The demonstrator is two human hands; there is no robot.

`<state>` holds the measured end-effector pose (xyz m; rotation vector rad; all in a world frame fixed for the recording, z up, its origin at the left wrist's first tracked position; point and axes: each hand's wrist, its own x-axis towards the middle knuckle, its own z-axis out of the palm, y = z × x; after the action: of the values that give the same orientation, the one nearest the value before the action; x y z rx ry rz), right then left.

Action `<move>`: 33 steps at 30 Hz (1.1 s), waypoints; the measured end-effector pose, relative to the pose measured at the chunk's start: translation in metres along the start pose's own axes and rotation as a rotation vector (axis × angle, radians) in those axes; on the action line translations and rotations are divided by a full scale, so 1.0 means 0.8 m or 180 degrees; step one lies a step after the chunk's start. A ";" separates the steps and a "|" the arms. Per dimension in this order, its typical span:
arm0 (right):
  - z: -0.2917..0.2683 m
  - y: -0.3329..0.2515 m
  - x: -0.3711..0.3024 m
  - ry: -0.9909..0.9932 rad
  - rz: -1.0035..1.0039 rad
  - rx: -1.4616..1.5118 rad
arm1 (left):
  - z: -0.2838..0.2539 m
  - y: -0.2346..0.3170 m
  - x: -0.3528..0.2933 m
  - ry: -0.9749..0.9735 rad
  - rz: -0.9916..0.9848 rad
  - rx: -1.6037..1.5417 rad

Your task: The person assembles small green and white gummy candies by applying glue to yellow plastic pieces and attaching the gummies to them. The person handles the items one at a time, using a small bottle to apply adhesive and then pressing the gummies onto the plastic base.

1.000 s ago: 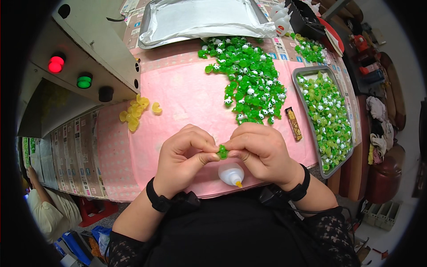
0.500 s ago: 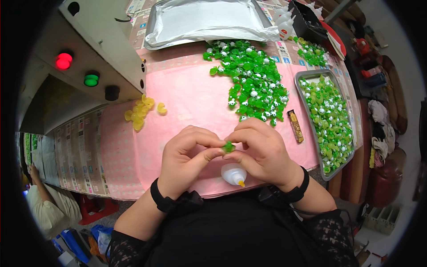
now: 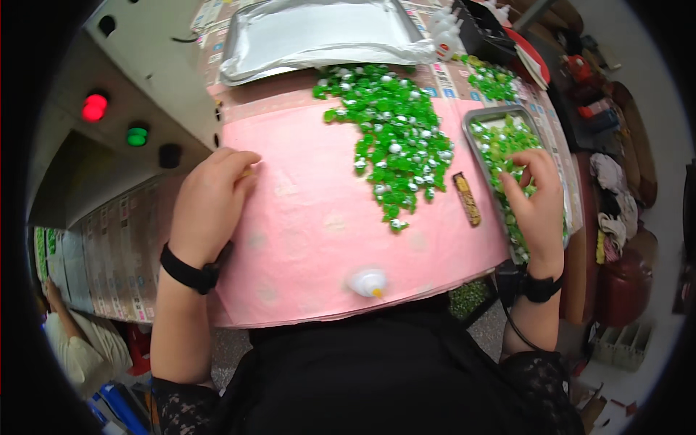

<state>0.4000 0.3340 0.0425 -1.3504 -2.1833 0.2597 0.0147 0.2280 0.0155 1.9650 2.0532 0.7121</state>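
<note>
My left hand (image 3: 210,199) is at the left of the pink cloth, fingertips pinched together around a small yellow plastic piece (image 3: 248,172), of which a sliver shows. The hand hides the other yellow pieces there. Over the metal tray (image 3: 475,156) at the right hovers my right hand (image 3: 538,203), thumb and fingers apart with nothing visible between them. Green and yellow pieces with white, eye-like parts (image 3: 500,141) fill that tray. Between my hands spreads a heap of similar green-and-white pieces (image 3: 402,145). A white squeeze bottle (image 3: 368,281) with a yellow tip lies near the front edge.
A paper-lined metal tray (image 3: 319,36) sits at the back. A slim black-and-gold item (image 3: 466,199) lies beside the heap. More bottles (image 3: 446,40) and a black box (image 3: 482,25) stand back right. A machine with lights (image 3: 138,135) borders the left; another person's arm (image 3: 61,301) shows beyond.
My hands have parted from the middle, where they held a green piece together. The left has gone to the yellow pieces, the right to the filled tray. The view has shifted slightly.
</note>
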 end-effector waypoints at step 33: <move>0.079 -0.112 -0.064 -0.1348 0.0466 0.2573 | 0.059 0.073 -0.078 -0.1034 -0.1738 -0.5266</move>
<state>0.3142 0.2543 0.0113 -1.0230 -1.9152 1.4164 0.0937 0.1760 -0.0081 0.4741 0.9115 1.1934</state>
